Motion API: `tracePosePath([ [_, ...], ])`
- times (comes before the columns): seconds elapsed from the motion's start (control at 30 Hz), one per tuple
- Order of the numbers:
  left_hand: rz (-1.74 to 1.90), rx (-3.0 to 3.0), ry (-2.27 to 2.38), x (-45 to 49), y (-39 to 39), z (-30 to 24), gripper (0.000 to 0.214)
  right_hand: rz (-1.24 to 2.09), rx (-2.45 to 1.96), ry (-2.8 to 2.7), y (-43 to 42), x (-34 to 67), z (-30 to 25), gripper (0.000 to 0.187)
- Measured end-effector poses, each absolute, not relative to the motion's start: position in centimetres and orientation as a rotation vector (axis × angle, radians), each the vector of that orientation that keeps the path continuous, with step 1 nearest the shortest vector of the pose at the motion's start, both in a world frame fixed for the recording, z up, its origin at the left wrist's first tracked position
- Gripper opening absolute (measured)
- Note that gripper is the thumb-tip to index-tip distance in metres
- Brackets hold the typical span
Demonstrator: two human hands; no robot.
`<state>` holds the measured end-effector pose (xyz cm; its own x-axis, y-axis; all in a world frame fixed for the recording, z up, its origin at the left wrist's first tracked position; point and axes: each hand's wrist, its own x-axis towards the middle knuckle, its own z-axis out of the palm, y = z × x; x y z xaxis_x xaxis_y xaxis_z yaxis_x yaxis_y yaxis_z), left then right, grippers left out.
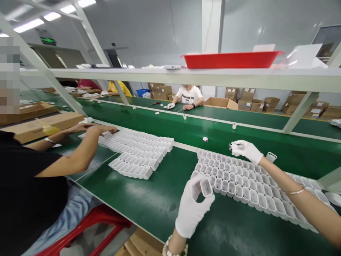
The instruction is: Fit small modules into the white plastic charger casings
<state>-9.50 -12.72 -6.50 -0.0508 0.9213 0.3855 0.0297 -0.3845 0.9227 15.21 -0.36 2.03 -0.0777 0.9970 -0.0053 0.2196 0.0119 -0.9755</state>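
Observation:
My left hand (pixel 189 209), in a white glove, grips a small white rectangular plastic housing (pixel 206 187), its open end facing me. Further out, over the green belt, my gloved right hand (pixel 247 150) pinches a small white part (pixel 232 146) with a thin dark outline at its tip; its exact kind is too small to make out. Rows of similar open white housings (pixel 239 181) stand packed between and below my hands on the green table (pixel 149 199). Another white piece (pixel 271 156) lies just beyond my right wrist.
To the left, a co-worker's hands (pixel 106 129) reach over another block of white housings (pixel 138 149). Small white parts (pixel 205 139) sit on the belt (pixel 181 129). Overhead, a shelf (pixel 160 73) carries a red tray (pixel 234 60). Another person (pixel 189 96) sits across.

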Motion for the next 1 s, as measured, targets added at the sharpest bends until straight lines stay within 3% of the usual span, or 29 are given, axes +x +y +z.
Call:
tracePosePath([
  [0.13,1.405,1.531,1.035,-6.2,-15.4,-8.6,0.048,1.365,-1.267,-1.314,-7.1,16.9,1.2,0.052],
  [0.37,1.160,1.620,0.925,-4.6,-15.8,-9.6,0.050,1.831,-1.113,-1.128,-15.4,16.7,0.8,0.028],
  [0.5,1.221,1.856,0.893,-4.8,-16.0,-8.9,0.046,1.543,-1.365,-1.353,-16.8,17.0,-0.5,0.052],
  [0.67,1.281,2.025,0.883,-4.8,-15.9,-8.4,0.044,1.042,-1.542,-1.820,-18.6,17.0,-1.8,0.045],
  [1.0,1.280,2.130,0.839,-4.7,-15.9,-8.4,0.051,0.913,-1.507,-1.955,-18.6,16.7,-1.7,0.039],
])
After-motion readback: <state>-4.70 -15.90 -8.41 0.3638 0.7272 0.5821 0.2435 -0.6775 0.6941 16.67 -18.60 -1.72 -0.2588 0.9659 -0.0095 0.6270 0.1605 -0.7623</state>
